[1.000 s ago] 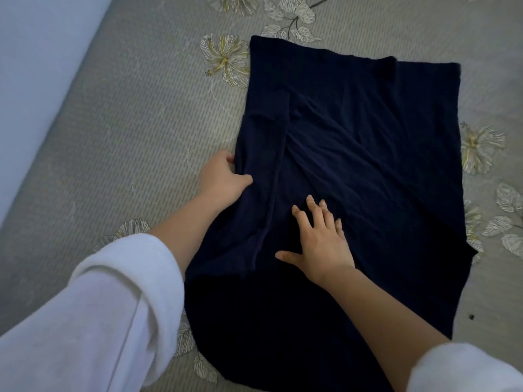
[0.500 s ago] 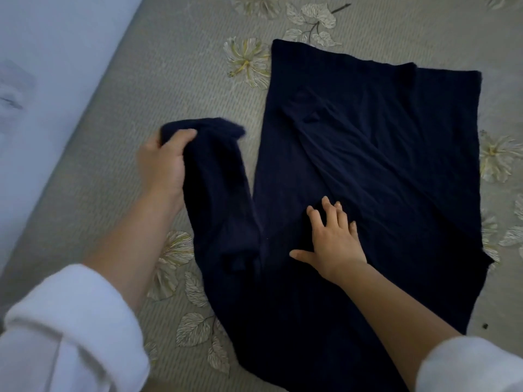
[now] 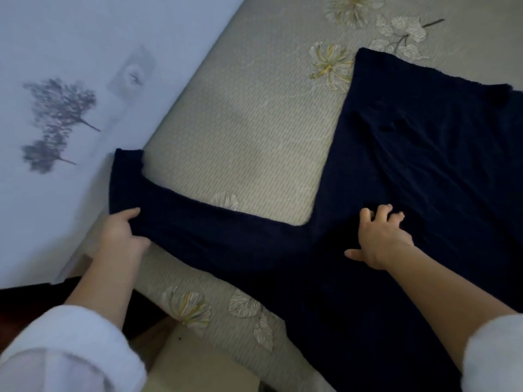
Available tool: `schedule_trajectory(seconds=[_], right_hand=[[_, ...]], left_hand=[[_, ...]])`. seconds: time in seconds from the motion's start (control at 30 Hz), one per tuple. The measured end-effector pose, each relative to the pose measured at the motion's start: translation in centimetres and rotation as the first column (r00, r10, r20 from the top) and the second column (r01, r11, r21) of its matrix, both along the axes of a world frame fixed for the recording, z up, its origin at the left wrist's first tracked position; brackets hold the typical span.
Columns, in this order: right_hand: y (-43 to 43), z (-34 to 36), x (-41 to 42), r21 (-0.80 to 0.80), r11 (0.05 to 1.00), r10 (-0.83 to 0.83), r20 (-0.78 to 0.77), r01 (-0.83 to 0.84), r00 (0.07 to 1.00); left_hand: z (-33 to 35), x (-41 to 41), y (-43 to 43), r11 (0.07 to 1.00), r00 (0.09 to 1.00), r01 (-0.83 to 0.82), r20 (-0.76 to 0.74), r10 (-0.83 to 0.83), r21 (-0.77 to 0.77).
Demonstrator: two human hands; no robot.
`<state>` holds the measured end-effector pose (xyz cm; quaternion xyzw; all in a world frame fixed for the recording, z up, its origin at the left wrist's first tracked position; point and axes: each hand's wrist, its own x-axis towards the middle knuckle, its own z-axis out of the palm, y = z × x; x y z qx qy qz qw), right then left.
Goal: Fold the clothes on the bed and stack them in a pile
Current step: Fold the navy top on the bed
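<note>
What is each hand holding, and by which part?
The left hand grips the navy knit top by its stretched-out sleeve, near the cuff. The right hand holds nothing; it presses spread fingers on the top's body.

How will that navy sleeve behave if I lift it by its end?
Probably floppy: the sleeve drapes limply from the left hand. Likely light, held by a pinch. The right hand pressing the garment probably stops it sliding.
</note>
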<state>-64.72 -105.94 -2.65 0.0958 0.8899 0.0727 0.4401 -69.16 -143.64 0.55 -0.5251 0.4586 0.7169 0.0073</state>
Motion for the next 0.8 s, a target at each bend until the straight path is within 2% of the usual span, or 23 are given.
schedule_trajectory(seconds=[0.1,0.2,0.23,0.3,0.33,0.37,0.4,0.43,0.5,0.57,0.63,0.7,0.73,0.77,0.8], right_hand=[[-0.4,-0.3,-0.7,0.046,0.998,0.031,0.030,-0.032,0.999],[-0.7,-0.4,-0.9,0.071,0.996,0.046,0.044,-0.049,0.998],[-0.7,-0.5,-0.9,0.077,0.996,0.052,0.045,-0.055,0.998],[-0.8,-0.4,-0.8,0.086,0.995,0.054,0.036,-0.057,0.998],[-0.7,-0.4,-0.6,0.084,0.995,0.056,0.023,-0.057,0.998],[-0.5,-0.3,-0.3,0.074,0.995,0.060,-0.001,-0.060,0.998],[-0.2,-0.3,0.1,0.051,0.997,0.063,-0.036,-0.061,0.997],[0.3,-0.4,0.7,0.013,0.999,0.052,-0.083,-0.051,0.995],[1.5,-0.5,2.7,-0.113,0.993,-0.033,-0.196,0.010,0.980],[2.7,-0.7,5.1,-0.293,0.954,-0.160,-0.315,0.065,0.935],[4.0,-0.8,7.4,-0.497,0.862,-0.322,-0.394,0.095,0.861],[5.7,-1.0,9.3,-0.624,0.773,-0.488,-0.468,0.116,0.736],[6.8,-1.0,10.1,-0.652,0.742,-0.575,-0.500,0.156,0.648],[7.9,-0.9,10.8,-0.681,0.694,-0.674,-0.501,0.234,0.542],[8.9,-0.8,11.3,-0.718,0.615,-0.773,-0.471,0.324,0.425]], left_hand=[[-0.5,1.0,-0.9,0.994,0.998,-0.044,-0.029,0.047,0.104],[-0.2,0.3,-0.6,0.998,0.998,0.002,-0.069,0.003,0.071],[0.0,-0.1,-0.1,1.000,0.997,0.016,-0.070,-0.017,-0.007],[0.7,-0.4,2.0,0.948,0.991,0.081,-0.074,-0.109,-0.308],[1.3,-0.4,3.7,0.862,0.977,0.151,-0.059,-0.204,-0.484],[2.0,-0.3,5.7,0.736,0.946,0.220,-0.045,-0.322,-0.640],[2.3,0.0,7.7,0.606,0.895,0.272,-0.035,-0.445,-0.747],[2.6,0.4,10.0,0.514,0.824,0.307,-0.046,-0.564,-0.801],[2.5,1.2,14.4,0.383,0.671,0.332,-0.070,-0.738,-0.862],[2.6,1.7,19.1,0.323,0.547,0.303,-0.114,-0.829,-0.896],[3.2,1.8,23.9,0.285,0.421,0.259,-0.158,-0.893,-0.923],[3.6,2.2,28.6,0.191,0.256,0.240,-0.128,-0.958,-0.952],[3.5,2.8,30.7,0.103,0.131,0.291,-0.068,-0.989,-0.951],[3.2,3.7,32.5,-0.031,-0.020,0.372,0.026,-0.999,-0.928],[2.5,4.7,33.7,-0.209,-0.170,0.449,0.146,-0.974,-0.869]])
